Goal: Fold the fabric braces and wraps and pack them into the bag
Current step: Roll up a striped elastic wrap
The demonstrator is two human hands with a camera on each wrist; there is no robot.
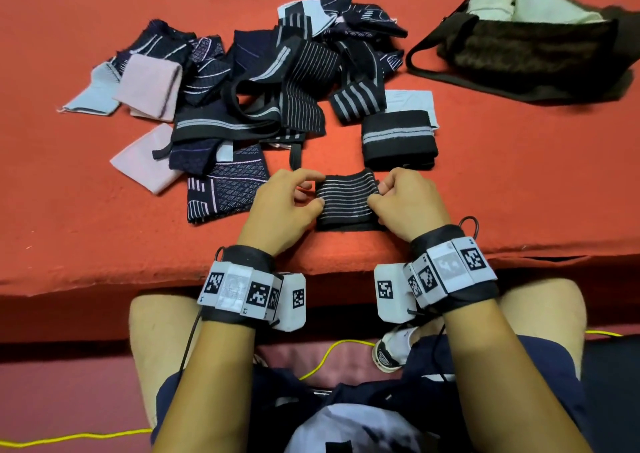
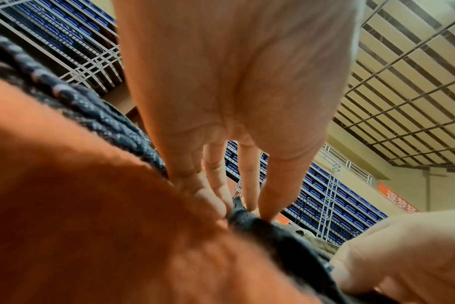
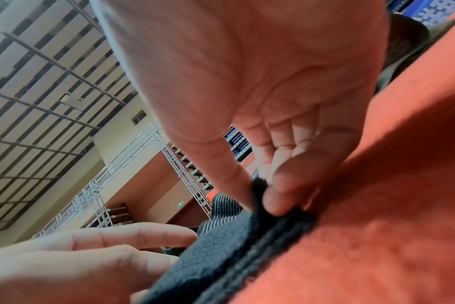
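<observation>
Red felt [image 1: 519, 182] holds one striped wrap [image 1: 346, 199] pinched by left hand [image 1: 284, 206] and right hand [image 1: 405, 203].

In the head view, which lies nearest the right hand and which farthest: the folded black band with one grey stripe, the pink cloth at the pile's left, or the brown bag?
1. Folded black band, just beyond the right hand.
2. Brown bag, far right corner.
3. Pink cloth, far left of pile.

The left wristband [image 1: 242, 291] bears small marks "L1" and "L2"; the wall banner's [image 2: 398, 200] characters are unreadable.
</observation>
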